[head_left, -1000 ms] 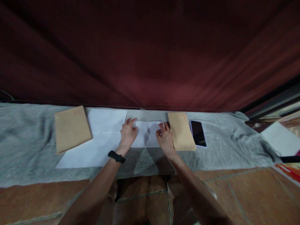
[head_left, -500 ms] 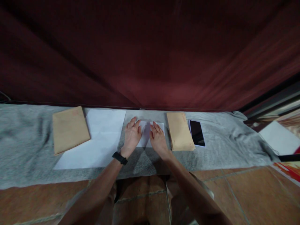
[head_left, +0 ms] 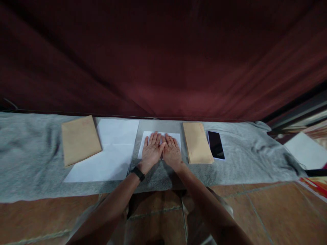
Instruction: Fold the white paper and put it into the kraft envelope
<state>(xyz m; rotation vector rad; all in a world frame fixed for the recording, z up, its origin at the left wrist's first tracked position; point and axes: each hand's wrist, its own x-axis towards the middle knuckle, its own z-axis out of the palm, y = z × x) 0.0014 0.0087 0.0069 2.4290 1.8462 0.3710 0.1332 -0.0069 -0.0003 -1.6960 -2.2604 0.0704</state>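
A folded white sheet of paper lies on the grey cloth in front of me. My left hand and my right hand lie flat on it side by side, fingers stretched out and palms down, touching each other at the middle of the sheet. A black band sits on my left wrist. A stack of brown envelopes lies just right of my right hand.
A larger white sheet lies to the left with a brown envelope overlapping its left edge. A dark phone rests right of the envelope stack. A dark red curtain hangs behind. Tiled floor lies below.
Both hands have slid inward from the sheet's sides to its middle and flattened, now touching. The folded sheet lies flatter under them.
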